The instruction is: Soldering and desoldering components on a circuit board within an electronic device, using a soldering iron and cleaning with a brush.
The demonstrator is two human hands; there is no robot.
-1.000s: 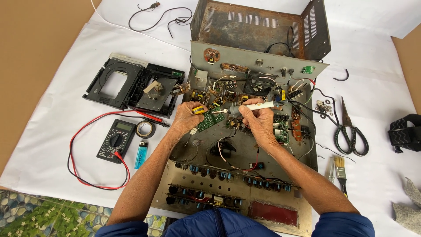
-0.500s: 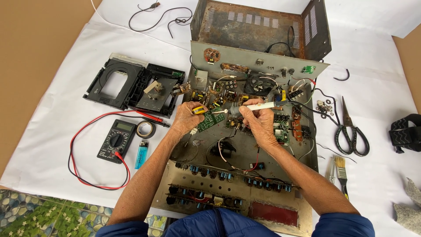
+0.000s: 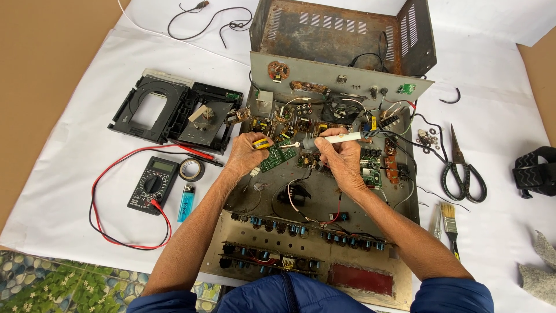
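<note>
An opened metal amplifier chassis [image 3: 324, 208] full of wires and circuit boards lies before me on a white sheet. My left hand [image 3: 246, 153] grips a small green circuit board [image 3: 276, 158] and a yellow-handled tool [image 3: 262, 142] over the chassis. My right hand [image 3: 339, 159] holds a white-handled soldering iron [image 3: 341, 138], its tip pointing left and touching the top edge of the green board. Both hands are close together at the chassis centre.
A rusty chassis cover [image 3: 341, 35] stands behind. On the left lie a black disc drive tray [image 3: 174, 110], a multimeter [image 3: 153, 184] with red and black leads, a tape roll [image 3: 191, 169] and a blue lighter [image 3: 186, 202]. Scissors [image 3: 460, 171], a brush [image 3: 449, 223] and a black strap [image 3: 536, 171] lie on the right.
</note>
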